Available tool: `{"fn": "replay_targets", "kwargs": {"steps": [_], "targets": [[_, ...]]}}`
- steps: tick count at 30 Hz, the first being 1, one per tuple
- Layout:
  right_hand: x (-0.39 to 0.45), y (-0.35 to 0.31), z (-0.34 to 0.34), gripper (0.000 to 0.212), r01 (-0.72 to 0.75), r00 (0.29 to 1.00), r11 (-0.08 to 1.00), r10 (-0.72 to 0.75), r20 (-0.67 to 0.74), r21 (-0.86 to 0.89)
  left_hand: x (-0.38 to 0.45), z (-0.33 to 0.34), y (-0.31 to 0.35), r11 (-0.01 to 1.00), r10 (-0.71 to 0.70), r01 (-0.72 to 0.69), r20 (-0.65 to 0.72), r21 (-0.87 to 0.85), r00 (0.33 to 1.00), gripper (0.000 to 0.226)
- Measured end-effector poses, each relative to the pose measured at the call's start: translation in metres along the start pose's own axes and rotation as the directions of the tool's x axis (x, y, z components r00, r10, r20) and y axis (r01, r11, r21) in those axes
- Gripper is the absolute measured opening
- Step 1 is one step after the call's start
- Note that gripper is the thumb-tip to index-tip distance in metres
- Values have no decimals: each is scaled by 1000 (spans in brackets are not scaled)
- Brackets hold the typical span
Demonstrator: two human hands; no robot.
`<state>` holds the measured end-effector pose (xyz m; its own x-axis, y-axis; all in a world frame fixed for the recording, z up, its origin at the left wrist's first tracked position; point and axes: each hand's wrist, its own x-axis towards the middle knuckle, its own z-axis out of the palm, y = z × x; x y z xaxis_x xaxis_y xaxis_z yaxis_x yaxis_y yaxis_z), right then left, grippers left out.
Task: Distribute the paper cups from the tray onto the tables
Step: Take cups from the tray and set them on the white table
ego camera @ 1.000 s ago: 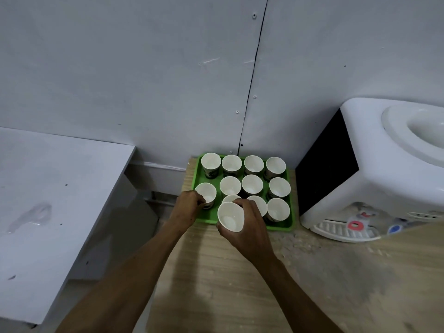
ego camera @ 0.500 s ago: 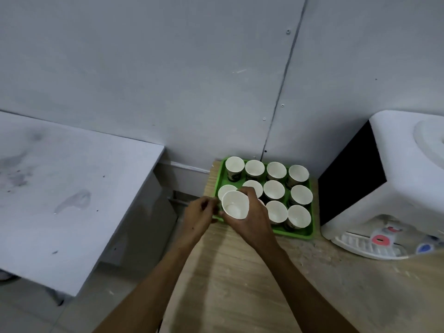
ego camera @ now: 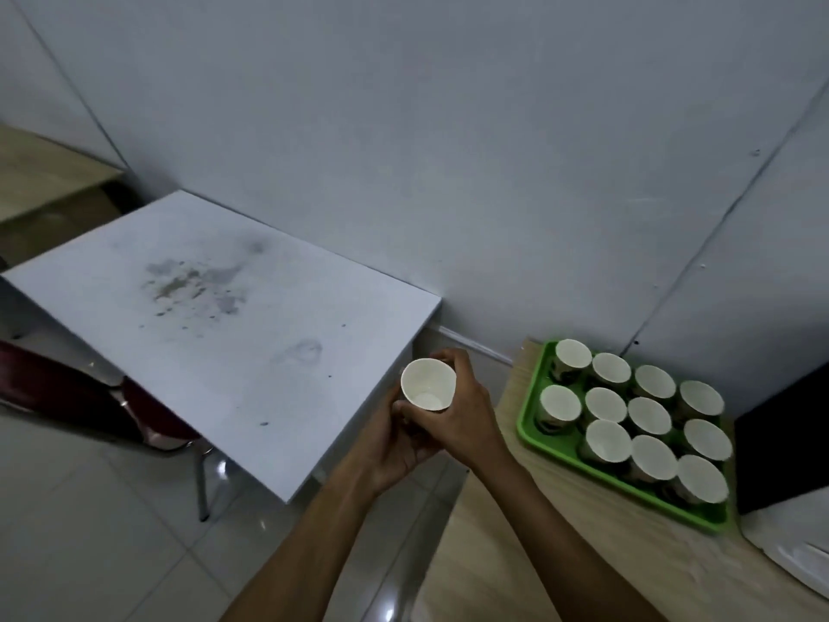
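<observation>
White paper cup (ego camera: 427, 384) at frame centre, gripped by both hands: right hand (ego camera: 466, 413) around it, left hand (ego camera: 397, 446) beneath.

12 cups (ego camera: 604, 404), 1 tray (ego camera: 529, 424), 2 tables (ego camera: 215, 334), 2 hands (ego camera: 466, 415).

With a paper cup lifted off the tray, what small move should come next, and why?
Probably carry the paper cup left and set it upright on the white table. Both hands hold it just off that table's near corner, clear of the green tray, and no cup stands on the table.
</observation>
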<state>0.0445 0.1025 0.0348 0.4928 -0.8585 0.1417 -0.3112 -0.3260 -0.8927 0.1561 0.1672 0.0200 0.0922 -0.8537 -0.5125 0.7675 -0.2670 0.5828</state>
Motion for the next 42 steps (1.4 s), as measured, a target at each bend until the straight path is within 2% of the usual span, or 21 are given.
{"fn": "replay_targets", "kwargs": {"steps": [7, 14, 20, 28, 32, 36, 42], "targets": [[-5, -88, 130, 76, 2, 997, 995, -10, 77, 102, -81, -111, 85, 995, 105, -105, -63, 3, 993, 45], [-12, -164, 250, 66, 13, 985, 976, -50, 168, 215, -153, -216, 153, 977, 182, -195, -136, -85, 974, 59], [10, -206, 328, 64, 89, 962, 975, -137, 237, 204, -175, -283, 206, 960, 242, -262, -183, -95, 953, 69], [105, -228, 417, 61, 117, 945, 972, -171, 279, 202, -130, -355, 313, 953, 253, -281, -213, -113, 944, 67], [171, -231, 457, 62, 126, 950, 970, -179, 257, 209, -89, -380, 377, 964, 212, -241, -217, -117, 953, 64], [238, -233, 491, 64, 94, 960, 981, -134, 245, 169, -40, -405, 440, 974, 184, -209, -232, -91, 955, 59], [314, -226, 525, 60, -29, 979, 992, 4, 203, 119, 24, -427, 504, 984, 154, -166, -175, -58, 973, 51]]}}
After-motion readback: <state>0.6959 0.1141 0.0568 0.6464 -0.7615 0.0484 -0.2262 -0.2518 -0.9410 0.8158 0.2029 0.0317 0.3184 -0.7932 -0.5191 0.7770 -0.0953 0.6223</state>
